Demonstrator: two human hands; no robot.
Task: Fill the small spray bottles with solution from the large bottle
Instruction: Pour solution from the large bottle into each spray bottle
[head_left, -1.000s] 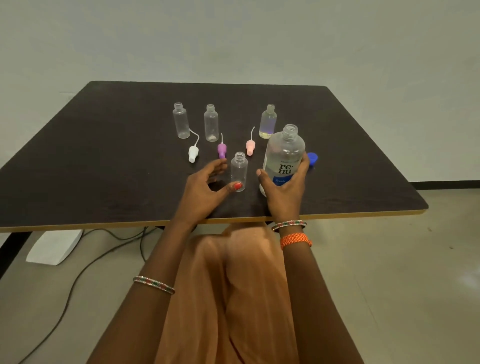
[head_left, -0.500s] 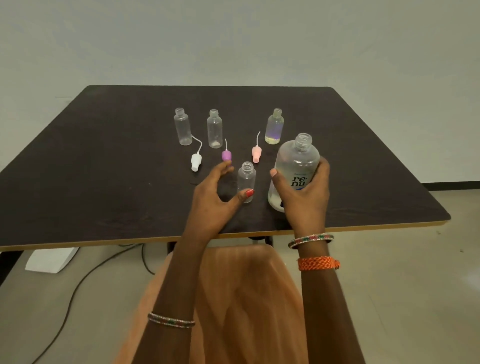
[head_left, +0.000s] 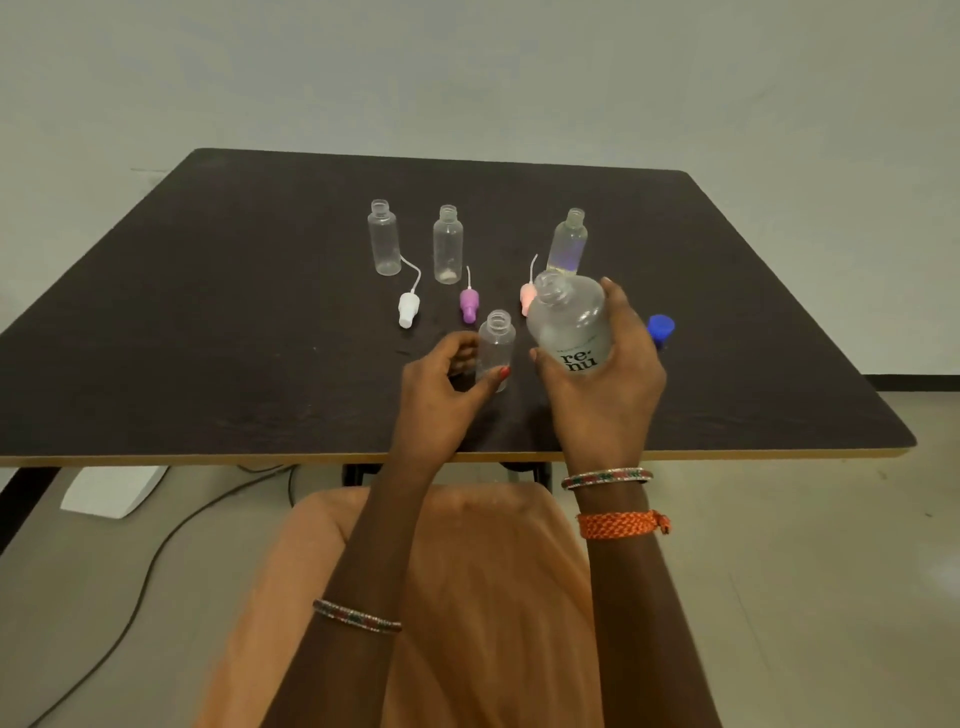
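- Since half a second ago, you are lifting the large bottle off the table and tipping it; before, it was standing nearly upright by your right hand.
- Large bottle: uncapped, its long axis is now leaning up and to the left, with the open neck pointing toward the upper left, above and just right of the near small bottle. Clear solution is showing inside; the printed label is facing you.
- Right hand: you are gripping the lower body of the large bottle, fingers curling round its right side, thumb pressing on the left, the wrist rising from below with the back of the hand toward you.
- Left hand: you are cupping the near small bottle, thumb tip touching its lower front, fingers curving behind its left side. Whether those fingers are touching it, you cannot tell.
- Near small bottle: standing upright on the table, mouth open and pointing up, between your two hands.
- Three more small bottles are standing upright and uncapped in a row farther back: left, middle, right, the right one holding some liquid.
- Spray tops are lying on the table between the rows: white, purple, pink, the pink one partly behind the large bottle.
- Blue cap: resting on the table just right of your right hand.
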